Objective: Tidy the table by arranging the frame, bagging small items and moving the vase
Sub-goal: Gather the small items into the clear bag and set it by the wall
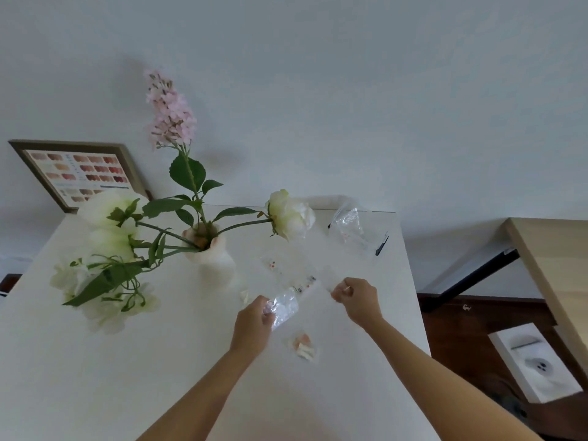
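Note:
My left hand [254,323] pinches one end of a clear plastic bag [286,305] just above the white table [127,361]. My right hand [358,297] is closed on the bag's other end, which is nearly see-through. A small pink and white item [304,345] lies on the table between my forearms, and a tiny white piece [245,296] lies near my left hand. The white vase [213,256] with white and pink flowers stands left of my hands. The brown picture frame [79,170] leans against the wall at the far left.
A second clear bag [353,230] with a dark zip strip lies at the table's far right corner. A wooden desk [553,265] and a white box [537,361] on the dark floor sit to the right of the table.

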